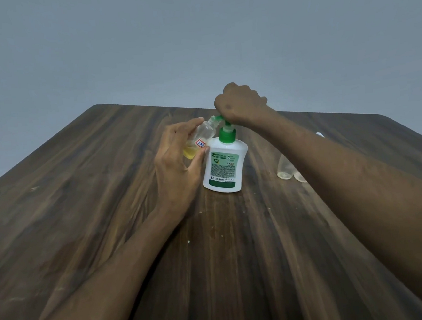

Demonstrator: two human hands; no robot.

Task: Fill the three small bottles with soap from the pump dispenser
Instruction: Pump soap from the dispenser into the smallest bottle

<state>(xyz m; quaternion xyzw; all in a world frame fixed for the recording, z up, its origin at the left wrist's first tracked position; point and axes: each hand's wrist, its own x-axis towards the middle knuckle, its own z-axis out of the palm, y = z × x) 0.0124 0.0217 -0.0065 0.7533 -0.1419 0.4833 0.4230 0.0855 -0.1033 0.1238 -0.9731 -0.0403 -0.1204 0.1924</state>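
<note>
A white pump dispenser [225,167] with a green collar and green pump head stands upright at the middle of the wooden table [106,193]. My right hand [239,102] is closed over the pump head from above. My left hand [177,160] holds a small clear bottle [199,141] tilted, with its open mouth at the green spout. Yellow soap lies in that bottle's lower part, and a red-and-white sticker is on its side. Two other small clear bottles [285,168] stand to the right of the dispenser, partly hidden behind my right forearm.
A small white object [319,134], perhaps a cap, shows just past my right forearm at the far right. The table's far edge runs close behind the dispenser, against a plain grey wall. Its near edge is at the frame's bottom.
</note>
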